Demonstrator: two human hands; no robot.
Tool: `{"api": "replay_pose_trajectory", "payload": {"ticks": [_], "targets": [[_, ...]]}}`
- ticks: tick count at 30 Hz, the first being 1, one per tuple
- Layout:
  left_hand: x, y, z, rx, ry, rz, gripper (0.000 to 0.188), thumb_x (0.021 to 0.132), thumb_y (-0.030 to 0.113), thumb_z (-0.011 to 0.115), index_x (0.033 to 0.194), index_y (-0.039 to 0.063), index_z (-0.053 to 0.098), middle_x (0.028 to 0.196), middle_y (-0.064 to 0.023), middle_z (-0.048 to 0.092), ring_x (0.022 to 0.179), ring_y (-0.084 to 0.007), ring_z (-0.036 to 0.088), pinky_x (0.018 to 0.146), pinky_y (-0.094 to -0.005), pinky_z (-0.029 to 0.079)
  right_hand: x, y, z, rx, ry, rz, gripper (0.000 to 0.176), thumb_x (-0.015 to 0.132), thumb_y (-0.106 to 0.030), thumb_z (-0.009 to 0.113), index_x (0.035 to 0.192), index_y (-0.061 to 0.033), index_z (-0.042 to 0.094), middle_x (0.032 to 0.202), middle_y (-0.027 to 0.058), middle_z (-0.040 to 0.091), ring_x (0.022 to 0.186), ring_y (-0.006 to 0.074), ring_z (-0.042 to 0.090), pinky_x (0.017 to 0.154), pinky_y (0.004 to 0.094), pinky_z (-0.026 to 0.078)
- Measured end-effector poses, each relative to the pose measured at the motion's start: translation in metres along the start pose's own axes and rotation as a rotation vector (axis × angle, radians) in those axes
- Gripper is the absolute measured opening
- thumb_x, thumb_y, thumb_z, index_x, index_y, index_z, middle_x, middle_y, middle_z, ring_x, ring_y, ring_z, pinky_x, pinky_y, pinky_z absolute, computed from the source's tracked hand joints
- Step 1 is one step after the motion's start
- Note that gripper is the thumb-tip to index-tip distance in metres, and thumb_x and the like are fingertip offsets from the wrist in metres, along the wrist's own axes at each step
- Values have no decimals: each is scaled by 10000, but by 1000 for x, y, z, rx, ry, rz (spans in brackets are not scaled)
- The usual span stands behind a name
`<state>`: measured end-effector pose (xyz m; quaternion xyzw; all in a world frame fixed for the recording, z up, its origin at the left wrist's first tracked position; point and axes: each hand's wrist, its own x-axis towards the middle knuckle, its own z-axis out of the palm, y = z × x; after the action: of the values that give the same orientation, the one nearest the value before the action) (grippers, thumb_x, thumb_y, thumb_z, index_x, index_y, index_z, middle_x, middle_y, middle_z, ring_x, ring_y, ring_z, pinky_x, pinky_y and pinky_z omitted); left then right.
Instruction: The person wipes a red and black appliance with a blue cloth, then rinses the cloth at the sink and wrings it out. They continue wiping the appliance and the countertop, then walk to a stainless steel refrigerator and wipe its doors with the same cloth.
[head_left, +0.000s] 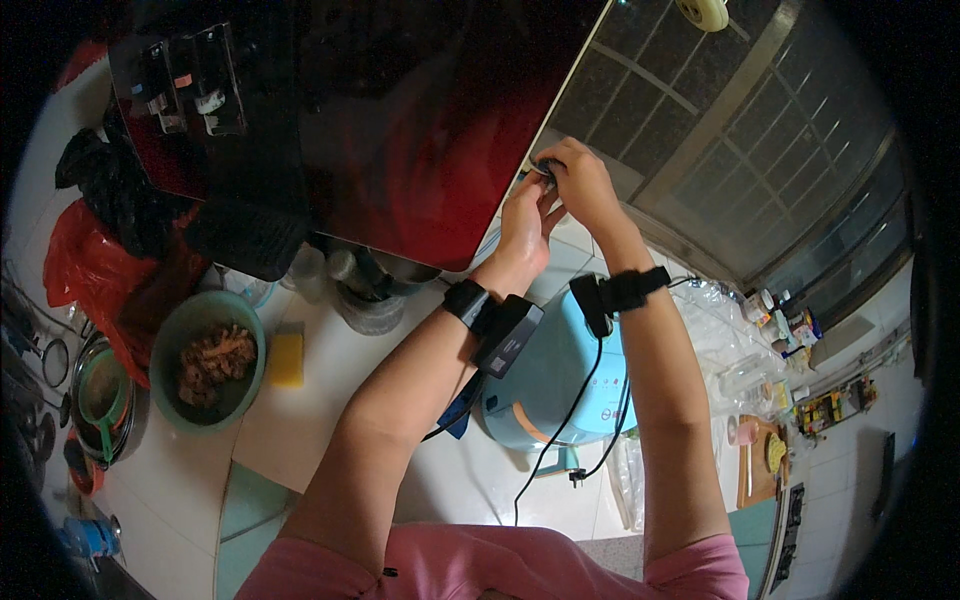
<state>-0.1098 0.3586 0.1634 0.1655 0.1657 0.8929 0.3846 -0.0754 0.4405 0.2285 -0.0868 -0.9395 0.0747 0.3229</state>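
Note:
My left hand (525, 226) and my right hand (583, 180) meet beside the edge of a glossy dark red cabinet panel (420, 150). Between their fingers is a small dark object (547, 169), round-edged in part; its kind cannot be made out. The fingers of my right hand pinch it from above, and my left fingertips touch its underside. Each wrist wears a black strap with a device. Below the forearms a light blue kitchen appliance (551, 375) stands on the white tiled counter (450, 491), with a black cable and plug (577, 475) in front of it.
To the left are a green bowl of meat pieces (217, 364), a yellow sponge (286, 360), a stone mortar (369, 307) and a red plastic bag (97, 262). Tiled wall and window (750, 180) rise at the upper right. A wooden cutting board (757, 480) lies at the right.

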Motion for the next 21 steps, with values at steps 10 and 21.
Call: {"api": "replay_pose_trajectory", "payload": {"ticks": [10,21], "targets": [[-1,0,1,-9,23,5,297,957,160,341,1226,87,445,1053,-22,550,949,-142,541,861,-353,464,-5,-10,-3,-23,3,-76,172,804,-1,536,922,-24,659,928,120,598,870,316,588,763,372,469],[1,0,2,-8,37,-12,238,950,162,363,1128,115,514,998,-12,570,920,-125,552,833,-316,465,-5,-10,-7,-131,16,-141,184,779,-15,529,909,-38,657,923,101,592,901,314,575,761,385,473]]}}
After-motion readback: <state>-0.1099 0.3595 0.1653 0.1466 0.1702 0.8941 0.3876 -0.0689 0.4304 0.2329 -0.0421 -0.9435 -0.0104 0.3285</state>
